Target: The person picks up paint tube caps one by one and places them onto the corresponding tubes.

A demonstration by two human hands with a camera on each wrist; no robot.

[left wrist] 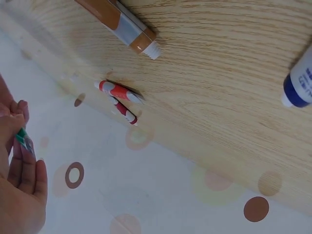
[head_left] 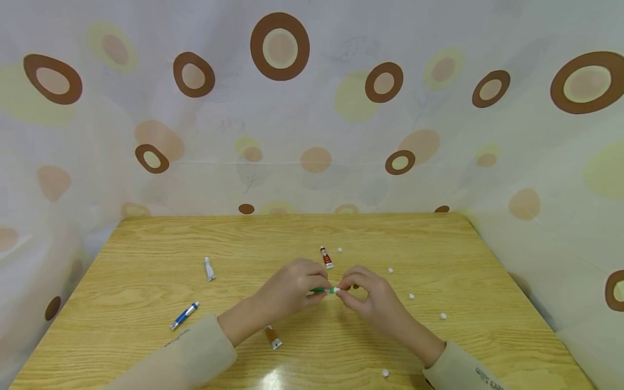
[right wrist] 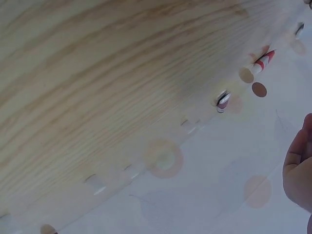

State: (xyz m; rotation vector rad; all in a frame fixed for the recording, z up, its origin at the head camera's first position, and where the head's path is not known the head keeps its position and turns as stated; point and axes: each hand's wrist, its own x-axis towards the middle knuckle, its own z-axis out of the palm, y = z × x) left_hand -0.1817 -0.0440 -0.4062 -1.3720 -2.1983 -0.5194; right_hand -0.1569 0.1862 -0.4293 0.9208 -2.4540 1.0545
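Note:
My left hand point(head_left: 297, 287) holds a small green paint tube point(head_left: 319, 290) over the middle of the table. With thumb and forefinger, my right hand point(head_left: 368, 292) pinches the white cap point(head_left: 337, 290) at the tube's right end. In the left wrist view the green tube point(left wrist: 25, 141) shows only partly between the fingers. Just beyond the hands lies a dark red paint tube point(head_left: 326, 258). An ochre paint tube point(head_left: 273, 337) rests below my left forearm, its upper end hidden in the head view.
A white tube point(head_left: 209, 269) and a blue tube point(head_left: 184, 316) lie on the left of the wooden table point(head_left: 161, 238). An orange-red tube point(left wrist: 119, 91) shows in the left wrist view. Several loose white caps, one point(head_left: 411, 296) among them, are scattered rightward. Patterned sheeting point(head_left: 312, 119) surrounds the table.

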